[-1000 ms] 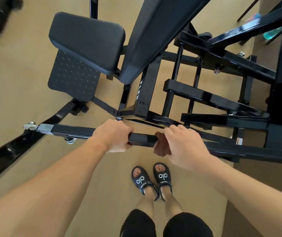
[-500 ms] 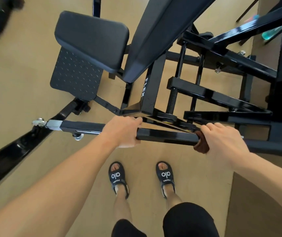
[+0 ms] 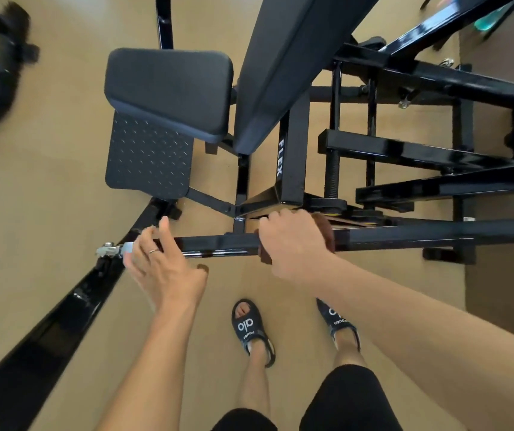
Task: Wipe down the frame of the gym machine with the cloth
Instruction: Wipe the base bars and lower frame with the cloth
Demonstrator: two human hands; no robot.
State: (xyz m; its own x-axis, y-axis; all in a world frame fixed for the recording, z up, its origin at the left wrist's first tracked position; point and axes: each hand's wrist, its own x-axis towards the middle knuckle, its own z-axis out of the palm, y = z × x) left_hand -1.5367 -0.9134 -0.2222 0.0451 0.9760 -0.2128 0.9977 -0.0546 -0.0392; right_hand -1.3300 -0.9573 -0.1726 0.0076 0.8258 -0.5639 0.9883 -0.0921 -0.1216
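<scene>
Nearest the camera, black shorts [image 3: 336,399] and two bare legs lead down to a pair of dark slide sandals [image 3: 251,329] with white lettering, planted on the tan floor [image 3: 47,181]. Both forearms reach forward over them. The right hand [image 3: 294,244] curls its fingers over a horizontal black square bar [image 3: 405,236] of the gym machine frame and grips a reddish-brown cloth [image 3: 324,231] against it; the cloth wraps the bar under the palm, showing at the far side of the hand and again below the bar near the thumb. The left hand [image 3: 159,262] is spread loose, fingers straight and holding nothing, hovering just at the left end of the same bar, beside a silver metal fitting [image 3: 109,251] at the bar's tip; a thin ring shows on one finger. From that end a glossy black beam [image 3: 41,331] runs diagonally toward the lower left corner. Beyond the bar stands an upright black post [image 3: 291,169] marked FLEX in white, with a threaded rod [image 3: 333,178] just to its right and more black crossbars [image 3: 405,154] stacked behind. Farther off to the left sit a textured black footplate [image 3: 148,157] and, over it, a padded black seat cushion [image 3: 168,88], with a long angled black pad [image 3: 287,57] rising beside it. A blurred dark object [image 3: 3,66] lies at the far left edge.
</scene>
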